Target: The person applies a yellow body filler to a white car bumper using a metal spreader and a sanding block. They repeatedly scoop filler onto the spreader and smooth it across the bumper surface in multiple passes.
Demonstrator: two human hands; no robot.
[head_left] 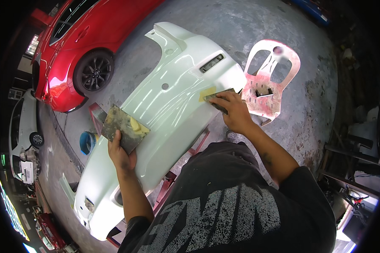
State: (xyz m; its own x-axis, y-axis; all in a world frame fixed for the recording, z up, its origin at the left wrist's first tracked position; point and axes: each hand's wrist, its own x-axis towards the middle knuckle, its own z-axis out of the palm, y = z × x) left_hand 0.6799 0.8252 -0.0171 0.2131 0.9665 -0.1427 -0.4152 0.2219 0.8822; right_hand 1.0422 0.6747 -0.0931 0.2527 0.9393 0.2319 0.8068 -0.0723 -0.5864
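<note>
A white car bumper (166, 114) stretches diagonally in front of me. My left hand (121, 155) grips the edge of a stained, square putty board (119, 121) over the bumper's left part, the thumb on top. A lump of yellow putty (134, 124) sits on that board. On the right part of the bumper, my right hand (233, 111) is closed round a dark, flat putty spreader (211, 97). Its edge meets a yellow putty patch (204, 93) on the white surface; the fingers hide much of the spreader.
A red-stained white plastic chair (264, 95) stands at the right, beyond the bumper's end. Red stand parts (166, 185) show under the bumper. A blue bucket (88, 142) is on the floor at left. A red car (78, 59) is parked at the far left, a white car (23, 130) nearer.
</note>
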